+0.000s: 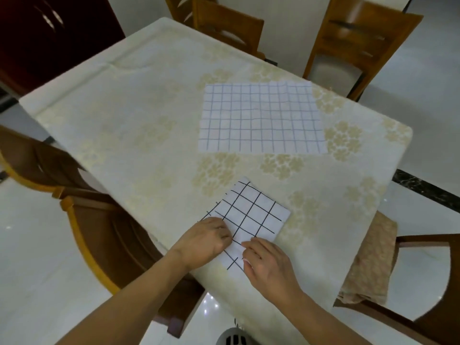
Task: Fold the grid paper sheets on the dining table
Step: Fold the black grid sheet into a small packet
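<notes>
A dining table [149,108] is filling most of the view, lying under a pale cream tablecloth [311,215] printed with faint gold flowers. Wooden chairs are standing around it: one at the near left [82,207], two at the far side [224,26] [358,43], and one at the near right with a tan cloth [371,265] draped over it. A dark red cabinet [49,33] is showing at the far left, and a glossy white floor [37,270] is reflecting light around the table.

A large grid sheet [261,118] is lying flat and unfolded toward the far right of the table. A smaller folded grid sheet [251,215], with bolder lines, is sitting near the table's front edge.

The left hand [204,240] is resting curled, knuckles up, its fingers bent and pressing on the folded sheet's left part. The right hand [268,265] is lying just beside it, fingers loosely bent, fingertips pinching the sheet's near edge. Both forearms are reaching in from below, converging on the paper.
</notes>
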The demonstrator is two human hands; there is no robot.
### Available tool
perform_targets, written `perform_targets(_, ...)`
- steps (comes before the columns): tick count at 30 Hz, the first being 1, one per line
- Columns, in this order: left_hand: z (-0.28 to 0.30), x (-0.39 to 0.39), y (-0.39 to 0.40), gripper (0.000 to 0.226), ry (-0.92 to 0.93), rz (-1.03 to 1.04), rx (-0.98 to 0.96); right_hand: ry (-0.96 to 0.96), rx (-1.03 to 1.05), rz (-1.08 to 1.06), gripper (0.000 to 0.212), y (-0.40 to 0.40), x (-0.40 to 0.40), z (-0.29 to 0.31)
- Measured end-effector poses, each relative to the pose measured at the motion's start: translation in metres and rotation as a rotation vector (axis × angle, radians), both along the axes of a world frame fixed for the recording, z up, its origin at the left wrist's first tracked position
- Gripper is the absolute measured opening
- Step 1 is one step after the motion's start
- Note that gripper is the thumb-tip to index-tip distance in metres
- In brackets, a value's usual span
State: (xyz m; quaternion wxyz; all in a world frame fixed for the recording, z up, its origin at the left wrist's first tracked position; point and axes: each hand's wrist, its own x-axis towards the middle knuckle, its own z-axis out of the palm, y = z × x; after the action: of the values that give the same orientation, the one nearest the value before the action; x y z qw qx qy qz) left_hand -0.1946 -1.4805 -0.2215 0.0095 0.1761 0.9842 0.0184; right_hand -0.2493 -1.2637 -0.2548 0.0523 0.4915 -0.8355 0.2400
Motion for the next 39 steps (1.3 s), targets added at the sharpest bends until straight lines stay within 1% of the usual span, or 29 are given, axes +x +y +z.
perform_targets(4, -0.003, 0.014, 0.003, 0.023, -0.144, -0.006, -0.066, -0.058, 0.068, 0.023, 0.010, -0.001, 0.020, -0.013)
perform_targets(7, -0.008, 0.020, 0.004, 0.015, -0.191, -0.037, -0.061, -0.092, 0.122, 0.043, 0.013, 0.000, 0.028, -0.018)
perform_targets(9, -0.011, 0.022, 0.004, 0.024, -0.185, -0.028, -0.039, -0.111, 0.145, 0.046, 0.017, 0.001, 0.029, -0.015)
perform_targets(11, -0.012, 0.019, 0.005, 0.026, -0.109, 0.020, -0.027, -0.098, 0.139, 0.050, 0.017, 0.002, 0.023, -0.013)
perform_targets(14, -0.014, 0.002, 0.006, 0.017, 0.024, 0.157, -0.035, -0.049, 0.110, 0.026, 0.018, -0.003, 0.000, -0.011)
perform_targets(15, -0.015, -0.006, 0.007, 0.019, 0.069, 0.215, -0.026, -0.032, 0.093, 0.001, 0.020, -0.006, -0.012, -0.010)
perform_targets(17, -0.018, -0.025, 0.013, 0.032, 0.111, 0.348, 0.020, -0.012, 0.053, -0.055, 0.024, -0.014, -0.038, -0.009)
perform_targets(19, -0.024, -0.047, 0.024, 0.048, 0.060, 0.521, 0.083, 0.003, 0.044, -0.102, 0.030, -0.021, -0.065, -0.010)
perform_targets(20, -0.027, -0.057, 0.031, 0.056, 0.017, 0.605, 0.113, 0.008, 0.073, -0.110, 0.035, -0.025, -0.077, -0.011)
perform_targets(23, -0.044, -0.076, 0.047, 0.067, -0.062, 0.751, 0.156, -0.001, 0.250, -0.053, 0.051, -0.031, -0.103, -0.021)
perform_targets(26, -0.062, -0.074, 0.049, 0.071, -0.096, 0.755, 0.119, -0.014, 0.408, 0.009, 0.060, -0.027, -0.116, -0.033)
perform_targets(29, -0.076, -0.063, 0.043, 0.075, -0.121, 0.744, 0.104, -0.032, 0.502, 0.051, 0.070, -0.018, -0.120, -0.044)
perform_targets(35, -0.081, -0.055, 0.024, 0.080, -0.155, 0.664, 0.091, -0.060, 0.551, 0.058, 0.079, -0.007, -0.115, -0.050)
perform_targets(39, -0.076, -0.058, 0.023, 0.081, -0.114, 0.652, 0.114, -0.077, 0.507, 0.021, 0.078, -0.015, -0.115, -0.041)
